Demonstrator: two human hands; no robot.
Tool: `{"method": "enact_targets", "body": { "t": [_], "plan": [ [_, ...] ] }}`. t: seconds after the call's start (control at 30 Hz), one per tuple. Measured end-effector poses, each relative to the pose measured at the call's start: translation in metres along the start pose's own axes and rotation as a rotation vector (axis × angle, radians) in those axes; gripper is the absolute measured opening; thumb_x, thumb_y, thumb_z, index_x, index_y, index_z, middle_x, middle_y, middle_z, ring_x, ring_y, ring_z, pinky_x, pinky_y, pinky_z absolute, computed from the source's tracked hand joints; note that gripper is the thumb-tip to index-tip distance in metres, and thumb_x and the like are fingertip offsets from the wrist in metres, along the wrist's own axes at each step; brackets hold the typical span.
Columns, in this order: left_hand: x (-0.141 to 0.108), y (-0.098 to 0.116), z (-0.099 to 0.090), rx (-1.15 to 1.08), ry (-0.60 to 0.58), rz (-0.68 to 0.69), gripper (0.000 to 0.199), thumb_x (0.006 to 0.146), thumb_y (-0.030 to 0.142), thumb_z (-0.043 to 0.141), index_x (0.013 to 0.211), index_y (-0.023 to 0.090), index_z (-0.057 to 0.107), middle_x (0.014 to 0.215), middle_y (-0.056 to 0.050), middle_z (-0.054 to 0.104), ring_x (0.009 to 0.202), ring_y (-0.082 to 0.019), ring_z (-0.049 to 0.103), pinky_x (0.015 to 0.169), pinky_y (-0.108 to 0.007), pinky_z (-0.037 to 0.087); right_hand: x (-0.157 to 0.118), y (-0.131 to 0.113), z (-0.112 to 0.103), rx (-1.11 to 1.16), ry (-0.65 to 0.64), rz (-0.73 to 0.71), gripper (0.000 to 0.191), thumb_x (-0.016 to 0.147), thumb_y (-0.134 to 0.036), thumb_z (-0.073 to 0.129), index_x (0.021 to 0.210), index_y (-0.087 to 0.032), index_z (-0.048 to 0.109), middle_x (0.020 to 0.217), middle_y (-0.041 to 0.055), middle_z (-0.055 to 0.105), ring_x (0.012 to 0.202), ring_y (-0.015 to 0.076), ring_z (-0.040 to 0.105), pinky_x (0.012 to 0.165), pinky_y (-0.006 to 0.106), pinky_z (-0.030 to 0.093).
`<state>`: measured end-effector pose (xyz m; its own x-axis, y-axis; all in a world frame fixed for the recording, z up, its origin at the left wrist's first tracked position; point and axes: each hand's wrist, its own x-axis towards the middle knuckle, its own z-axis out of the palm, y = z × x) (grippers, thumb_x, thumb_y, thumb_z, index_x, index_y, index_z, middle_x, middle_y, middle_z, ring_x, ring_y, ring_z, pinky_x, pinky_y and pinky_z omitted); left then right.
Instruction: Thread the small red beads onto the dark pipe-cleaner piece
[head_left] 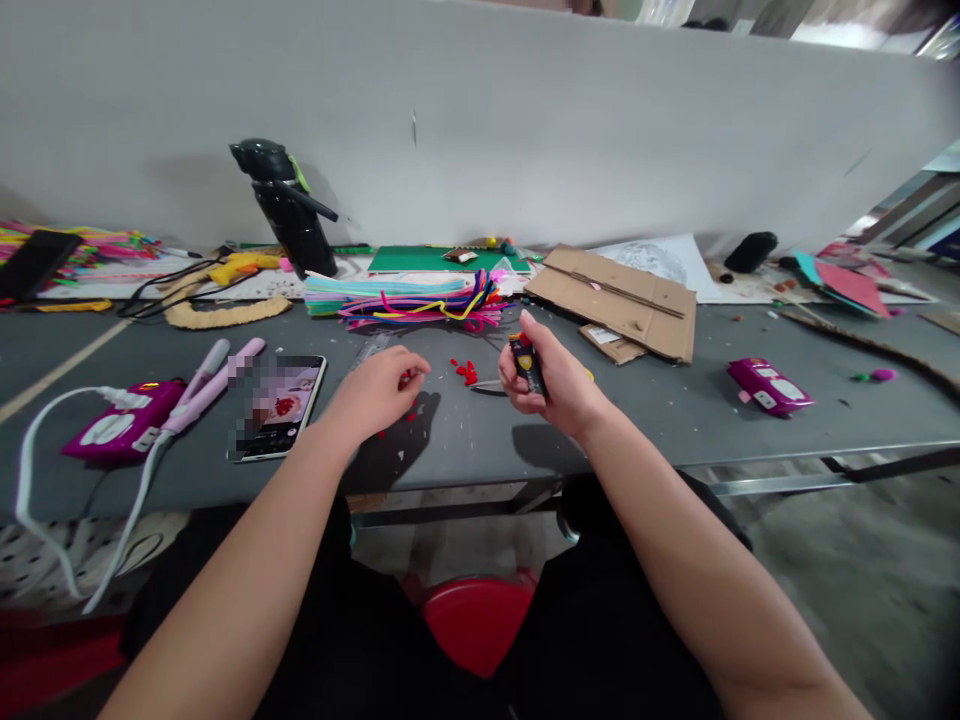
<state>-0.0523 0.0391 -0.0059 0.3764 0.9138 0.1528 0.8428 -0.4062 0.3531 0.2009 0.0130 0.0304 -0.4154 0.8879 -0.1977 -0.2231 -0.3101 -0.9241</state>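
My right hand (pixel 551 380) is wrapped round a dark lighter (pixel 527 366) with a red top and a yellow emblem, thumb raised near its upper end. My left hand (pixel 379 390) hovers over the table with fingers curled and tips together. A bit of red shows at those fingertips; its shape is mostly hidden. Between the hands lies a small heap of red pieces (pixel 468 373), and a few more red bits (pixel 410 416) are scattered below my left hand. Scissors (pixel 491 386) with a dark blade lie partly behind my right hand.
A phone (pixel 289 405), a pink hair straightener (pixel 206 390) with a white cord and a purple packet (pixel 131 420) lie left. Behind are pipe cleaners (pixel 420 300), a black bottle (pixel 289 215) and flattened cardboard (pixel 622 300). Another purple packet (pixel 770 387) lies right.
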Motion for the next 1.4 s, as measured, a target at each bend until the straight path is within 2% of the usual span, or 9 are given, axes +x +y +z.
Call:
{"method": "enact_targets", "body": {
  "t": [0.27, 0.43, 0.63, 0.9, 1.03, 1.13, 1.23, 1.3, 1.4],
  "plan": [
    [0.036, -0.003, 0.03, 0.062, -0.093, 0.025, 0.027, 0.092, 0.033, 0.05, 0.107, 0.022, 0.07, 0.111, -0.007, 0.066, 0.092, -0.02, 0.064, 0.082, -0.03, 0.048, -0.001, -0.002, -0.001, -0.018, 0.022, 0.0, 0.062, 0.085, -0.075, 0.051, 0.06, -0.018, 0.051, 0.05, -0.004, 0.037, 0.038, 0.0053, 0.025, 0.039, 0.022, 0.013],
    [0.043, 0.007, 0.041, 0.145, -0.084, 0.084, 0.036, 0.096, 0.03, 0.045, 0.125, 0.026, 0.067, 0.12, -0.01, 0.061, 0.11, -0.026, 0.06, 0.091, -0.035, 0.047, 0.001, -0.001, -0.004, -0.003, 0.02, -0.008, 0.062, 0.085, -0.075, 0.051, 0.06, -0.018, 0.053, 0.05, -0.0042, 0.037, 0.038, 0.0054, 0.024, 0.038, 0.023, 0.013],
    [0.045, 0.012, 0.043, 0.211, -0.092, 0.104, 0.036, 0.098, 0.033, 0.042, 0.119, 0.031, 0.072, 0.113, -0.009, 0.062, 0.105, -0.025, 0.061, 0.087, -0.035, 0.046, 0.002, -0.003, -0.005, 0.01, 0.011, -0.012, 0.062, 0.086, -0.074, 0.051, 0.06, -0.017, 0.053, 0.05, -0.0044, 0.038, 0.037, 0.0049, 0.026, 0.038, 0.022, 0.013],
    [0.045, 0.013, 0.042, 0.116, -0.055, 0.086, 0.029, 0.095, 0.03, 0.045, 0.098, 0.024, 0.073, 0.107, -0.01, 0.065, 0.1, -0.026, 0.061, 0.086, -0.038, 0.044, 0.0, -0.002, -0.004, -0.011, 0.024, -0.006, 0.062, 0.084, -0.075, 0.051, 0.061, -0.018, 0.053, 0.051, -0.0037, 0.038, 0.038, 0.0057, 0.026, 0.038, 0.023, 0.013],
    [0.046, 0.012, 0.037, 0.034, -0.024, 0.048, 0.029, 0.095, 0.033, 0.045, 0.093, 0.021, 0.071, 0.103, -0.009, 0.067, 0.094, -0.023, 0.062, 0.082, -0.034, 0.045, 0.002, -0.001, -0.005, -0.04, 0.032, -0.018, 0.063, 0.084, -0.077, 0.05, 0.062, -0.018, 0.053, 0.052, -0.0034, 0.039, 0.039, 0.0061, 0.027, 0.039, 0.023, 0.014],
    [0.041, 0.02, 0.026, -0.142, -0.014, 0.005, 0.031, 0.095, 0.039, 0.046, 0.095, 0.018, 0.069, 0.094, -0.006, 0.069, 0.08, -0.018, 0.06, 0.073, -0.029, 0.045, 0.002, 0.0, -0.003, -0.121, 0.111, -0.103, 0.061, 0.083, -0.077, 0.051, 0.065, -0.019, 0.053, 0.055, -0.004, 0.038, 0.042, 0.007, 0.028, 0.041, 0.024, 0.018],
    [0.028, 0.034, 0.013, -0.657, -0.008, -0.106, 0.033, 0.088, 0.048, 0.06, 0.092, 0.017, 0.068, 0.076, -0.001, 0.063, 0.065, -0.013, 0.049, 0.061, -0.026, 0.038, 0.002, 0.003, -0.001, -0.327, 0.175, -0.285, 0.049, 0.079, -0.066, 0.068, 0.073, -0.018, 0.057, 0.059, -0.005, 0.039, 0.05, 0.0084, 0.033, 0.046, 0.024, 0.027],
    [0.019, 0.042, 0.008, -0.902, 0.028, -0.138, 0.03, 0.085, 0.047, 0.067, 0.09, 0.017, 0.068, 0.072, 0.001, 0.058, 0.063, -0.012, 0.046, 0.06, -0.025, 0.035, 0.002, 0.007, 0.0, -0.457, 0.164, -0.387, 0.04, 0.077, -0.054, 0.076, 0.086, -0.017, 0.063, 0.061, -0.0058, 0.04, 0.056, 0.0096, 0.037, 0.053, 0.024, 0.034],
    [0.009, 0.048, 0.005, -1.141, 0.031, -0.167, 0.025, 0.083, 0.042, 0.07, 0.085, 0.017, 0.067, 0.071, 0.001, 0.054, 0.064, -0.012, 0.045, 0.059, -0.025, 0.034, 0.005, 0.013, 0.001, -0.525, 0.157, -0.475, 0.04, 0.079, -0.047, 0.075, 0.103, -0.016, 0.067, 0.067, -0.0046, 0.046, 0.062, 0.011, 0.042, 0.061, 0.025, 0.039]
  ]
}}
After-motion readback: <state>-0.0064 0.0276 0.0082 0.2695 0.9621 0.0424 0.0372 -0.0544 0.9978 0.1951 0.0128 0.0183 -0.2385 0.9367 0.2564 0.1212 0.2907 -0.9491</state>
